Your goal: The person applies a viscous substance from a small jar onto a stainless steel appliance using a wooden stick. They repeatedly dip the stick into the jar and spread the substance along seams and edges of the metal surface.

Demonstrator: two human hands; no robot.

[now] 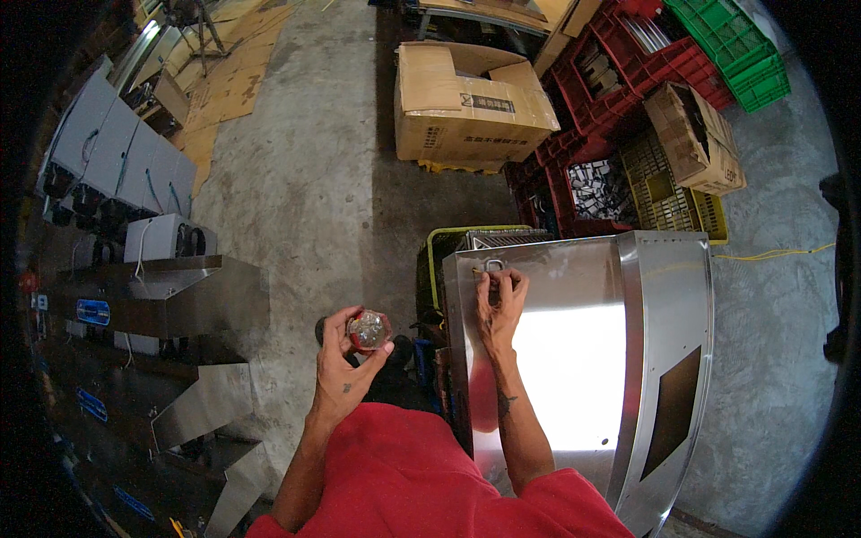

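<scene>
Concrete floor (323, 161) surrounds a steel panel (574, 359). Right hand (500, 305) pinches a small bracket (493, 266) at twelve o'clock of its fingertips. Left hand (345, 359) cups what seems a clear jar (368, 330), farther away.

Two bare forearms rise from the lower edge, out of short red sleeves. The left hand (345, 359) is raised, palm turned inward, its fingers (336, 321) curled closed as if cupping. The right arm stretches further forward; the right hand (500, 309) is palm down, fingertips pinched together.
</scene>
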